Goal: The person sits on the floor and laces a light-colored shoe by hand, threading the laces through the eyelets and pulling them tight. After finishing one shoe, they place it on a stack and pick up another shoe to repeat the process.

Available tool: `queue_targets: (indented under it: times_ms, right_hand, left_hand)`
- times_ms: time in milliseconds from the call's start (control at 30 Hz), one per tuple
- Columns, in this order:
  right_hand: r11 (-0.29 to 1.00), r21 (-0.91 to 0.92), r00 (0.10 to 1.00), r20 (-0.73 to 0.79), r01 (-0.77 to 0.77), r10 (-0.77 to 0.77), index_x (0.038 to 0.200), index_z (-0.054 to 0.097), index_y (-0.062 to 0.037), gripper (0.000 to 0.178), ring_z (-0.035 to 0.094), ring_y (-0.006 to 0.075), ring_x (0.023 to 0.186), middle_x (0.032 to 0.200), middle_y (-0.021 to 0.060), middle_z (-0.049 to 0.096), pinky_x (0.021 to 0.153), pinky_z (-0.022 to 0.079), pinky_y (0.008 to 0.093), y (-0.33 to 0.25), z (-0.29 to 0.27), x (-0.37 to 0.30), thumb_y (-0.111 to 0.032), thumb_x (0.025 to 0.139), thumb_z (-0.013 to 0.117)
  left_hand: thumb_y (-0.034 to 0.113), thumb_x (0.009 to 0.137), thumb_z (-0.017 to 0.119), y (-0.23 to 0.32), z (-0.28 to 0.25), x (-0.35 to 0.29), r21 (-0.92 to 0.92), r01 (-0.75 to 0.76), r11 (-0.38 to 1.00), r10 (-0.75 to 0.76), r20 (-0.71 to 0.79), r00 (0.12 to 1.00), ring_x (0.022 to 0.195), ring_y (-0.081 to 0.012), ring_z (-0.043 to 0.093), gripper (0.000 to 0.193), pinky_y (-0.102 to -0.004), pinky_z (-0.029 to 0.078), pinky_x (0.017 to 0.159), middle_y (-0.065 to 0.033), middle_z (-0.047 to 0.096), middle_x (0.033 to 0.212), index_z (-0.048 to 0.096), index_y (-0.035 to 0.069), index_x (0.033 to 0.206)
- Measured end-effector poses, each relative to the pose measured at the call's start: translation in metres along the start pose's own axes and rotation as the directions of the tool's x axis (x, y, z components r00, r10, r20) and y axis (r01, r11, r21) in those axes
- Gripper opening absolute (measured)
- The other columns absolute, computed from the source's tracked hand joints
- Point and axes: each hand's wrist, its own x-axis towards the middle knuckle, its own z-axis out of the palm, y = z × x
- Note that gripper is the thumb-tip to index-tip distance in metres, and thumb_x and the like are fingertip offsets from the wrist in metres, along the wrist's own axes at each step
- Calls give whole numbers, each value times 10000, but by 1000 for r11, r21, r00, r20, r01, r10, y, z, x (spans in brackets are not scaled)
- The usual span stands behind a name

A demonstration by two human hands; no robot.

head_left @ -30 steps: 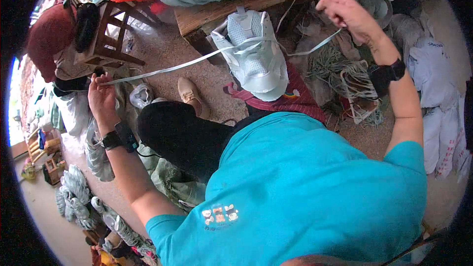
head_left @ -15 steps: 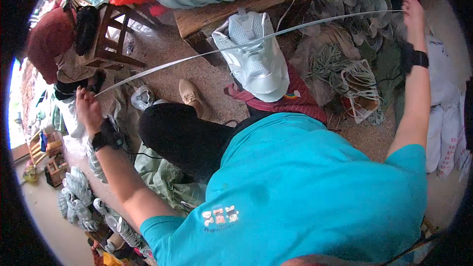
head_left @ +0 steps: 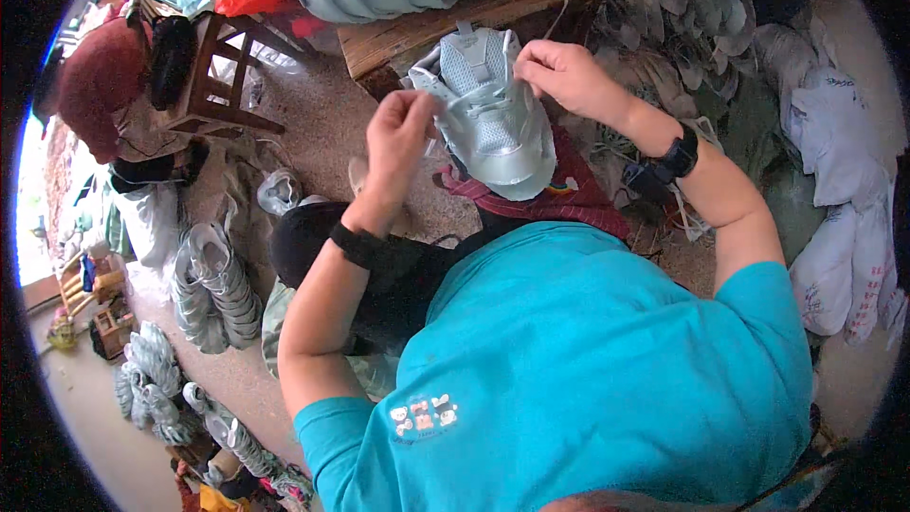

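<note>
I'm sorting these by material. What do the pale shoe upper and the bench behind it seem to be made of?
Shoe upper: probably matte mesh fabric with smoother synthetic panels, going by its dotted texture. Bench: unfinished wood, with rough brown grain showing.

Both arms bent, forearms converging toward 12 o'clock. Left hand raised at about 11 o'clock, fingers curled and pinched together, wrist band on. Right hand at about 1 o'clock, palm down, fingers pinched, dark watch on wrist. Hands near each other, not touching. Elbows flared outward at 8 and 3 o'clock
</note>
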Motion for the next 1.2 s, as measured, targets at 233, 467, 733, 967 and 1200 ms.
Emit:
queue_targets:
  times_ms: [233,467,733,967,1200]
  right_hand:
    - [990,117,990,122,-82,68,787,623,-30,236,502,60,758,711,-27,562,721,417,268,11,-10,8,-210,927,564]
    - [939,-338,998,-9,59,-65,708,566,-32,222,540,193,639,680,64,574,616,431,340,-3,-9,8,-192,862,578]
    - [500,-772,885,170,393,-434,780,560,-54,139,610,296,765,755,100,578,683,471,435,-24,-4,9,-180,785,619]
    - [327,-732,756,380,598,-533,1043,547,-67,406,610,310,917,1071,102,549,814,497,427,-43,-27,23,-102,691,745]
    - [439,-606,747,567,664,-347,976,540,-57,341,588,332,951,1031,88,536,794,486,444,-40,-46,46,-78,705,746]
  left_hand:
    - [207,965,577,-4,4,-7,-11,85,996,-83,80,993,601,-64,518,179,-204,419,553,-25,644,808,599,34,930]
    - [155,926,589,-6,-2,2,51,95,994,-101,116,988,613,-75,521,124,-214,416,560,-19,637,775,606,43,877]
    - [196,855,589,16,4,13,822,-167,544,157,95,983,682,-233,637,192,-316,486,592,-132,634,731,581,5,868]
    - [157,806,560,41,26,13,928,-370,42,265,347,900,751,-326,655,107,-425,533,674,-159,641,842,591,65,854]
    - [20,749,678,56,-4,37,713,-613,340,288,541,790,875,-294,612,231,-367,517,750,-127,567,966,595,28,964]
